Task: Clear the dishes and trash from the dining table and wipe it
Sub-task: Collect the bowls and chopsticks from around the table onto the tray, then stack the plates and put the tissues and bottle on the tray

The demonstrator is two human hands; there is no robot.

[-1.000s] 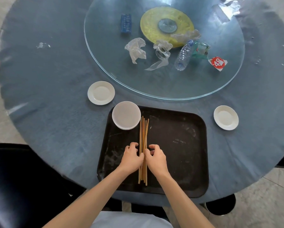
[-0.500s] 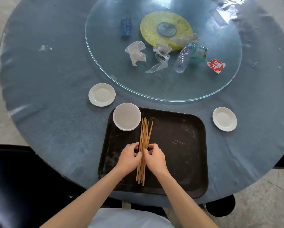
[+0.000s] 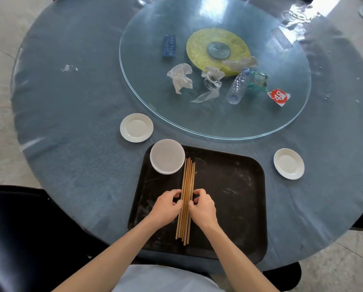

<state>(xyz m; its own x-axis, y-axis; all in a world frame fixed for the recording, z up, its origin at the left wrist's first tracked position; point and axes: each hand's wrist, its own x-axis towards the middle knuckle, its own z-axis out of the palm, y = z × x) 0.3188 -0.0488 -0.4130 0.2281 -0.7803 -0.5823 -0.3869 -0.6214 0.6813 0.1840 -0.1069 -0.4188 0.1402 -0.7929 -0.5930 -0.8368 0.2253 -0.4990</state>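
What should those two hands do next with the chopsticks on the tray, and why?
Probably let go and reach for a small white plate. The chopsticks already lie bunched on the black tray between the left hand and right hand.

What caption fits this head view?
Both hands, left and right, square up chopsticks on a black tray; trash remains on the glass turntable.

Bare tray right of chopsticks

We count three white plates, one black tray, one bottle, one blue box, and one bundle of chopsticks, roughly seven sticks.
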